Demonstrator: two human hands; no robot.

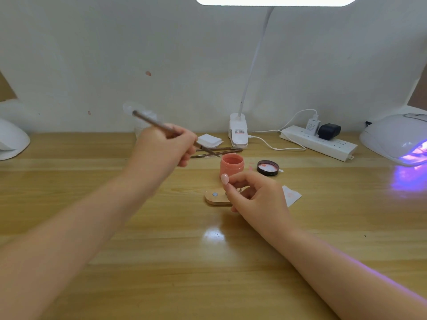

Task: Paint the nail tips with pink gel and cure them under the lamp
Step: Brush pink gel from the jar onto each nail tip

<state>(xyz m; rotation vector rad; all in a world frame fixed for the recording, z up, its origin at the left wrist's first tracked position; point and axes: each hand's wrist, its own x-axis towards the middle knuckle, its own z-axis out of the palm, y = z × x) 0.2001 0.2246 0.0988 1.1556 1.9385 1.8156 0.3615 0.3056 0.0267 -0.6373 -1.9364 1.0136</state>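
My left hand [169, 147] grips a thin brush [150, 122] like a pen, its tip pointing down right toward the open pink gel jar [231, 167]. Just in front of the jar, my right hand [254, 195] pinches a pale pink nail tip [224, 179] between thumb and fingers. Under that hand lies a small wooden holder [216, 197] on the table. The jar's black lid [268, 167] lies upturned to the right of the jar. At the far right a white curing lamp [397, 137] glows purple.
Behind the jar lie two spare brushes [217, 151] and a stack of white pads [209, 140]. A clip-on desk lamp [238, 132] and a power strip [320, 142] with cables stand at the back. A stained wipe [291, 194] lies right of my hand. A white device [11, 138] sits far left.
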